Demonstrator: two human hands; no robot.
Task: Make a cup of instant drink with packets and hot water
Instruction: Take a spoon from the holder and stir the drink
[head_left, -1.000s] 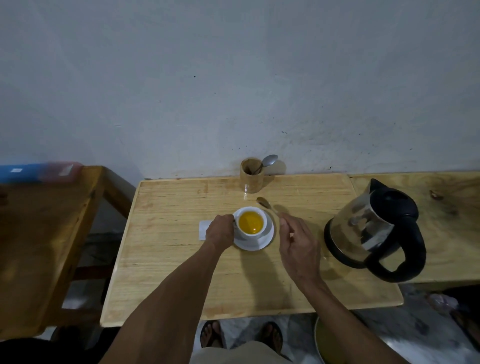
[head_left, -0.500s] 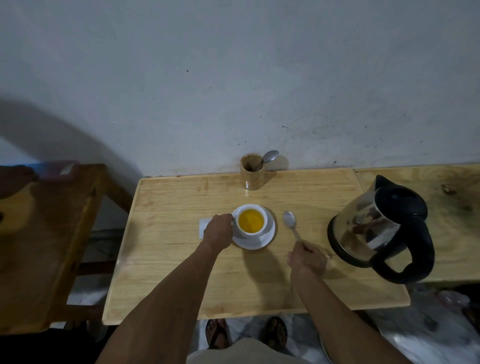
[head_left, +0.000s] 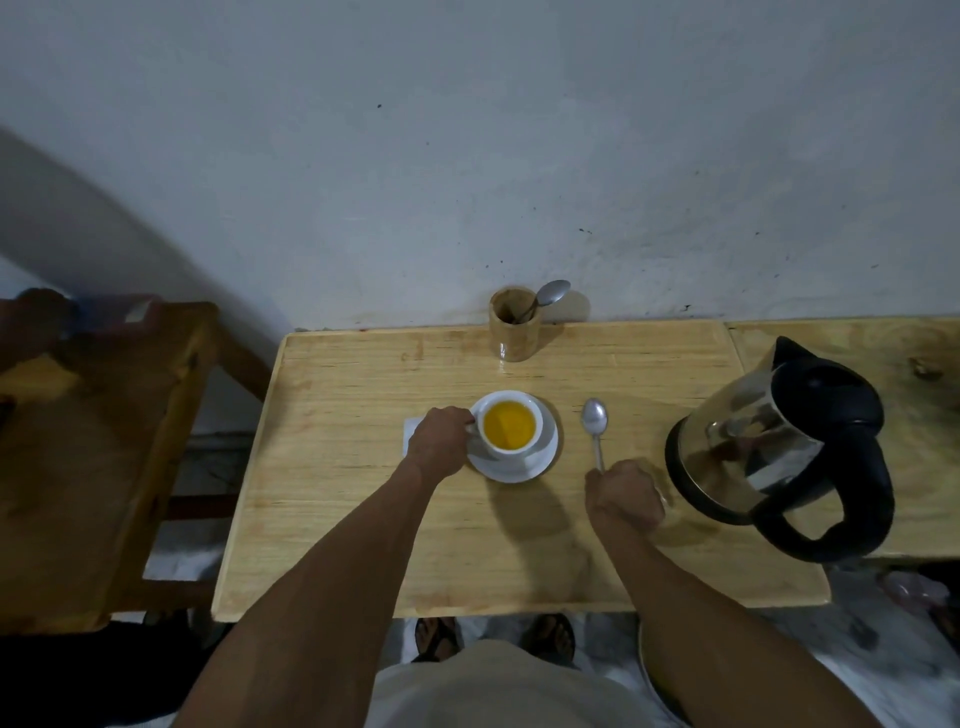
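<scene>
A white cup (head_left: 535, 441) holding an orange-yellow drink stands on a white saucer (head_left: 519, 465) in the middle of the wooden table (head_left: 332, 499). My left hand (head_left: 439, 440) is closed on the cup's handle at its left side. A white packet (head_left: 410, 431) lies flat under that hand, mostly hidden. To the right of the saucer a metal spoon (head_left: 595, 422) lies on the table, bowl pointing away from me. My right hand (head_left: 626, 494) is closed around the near end of its handle.
A steel kettle (head_left: 753, 447) with a black lid and handle stands at the right, close to my right hand. A wooden holder (head_left: 513, 330) with another spoon stands against the wall. A second wooden table (head_left: 78, 457) sits to the left across a gap.
My right hand pulled back from beside the cup and brought the spoon down flat onto the table right of the saucer. The left hand stayed on the cup handle.
</scene>
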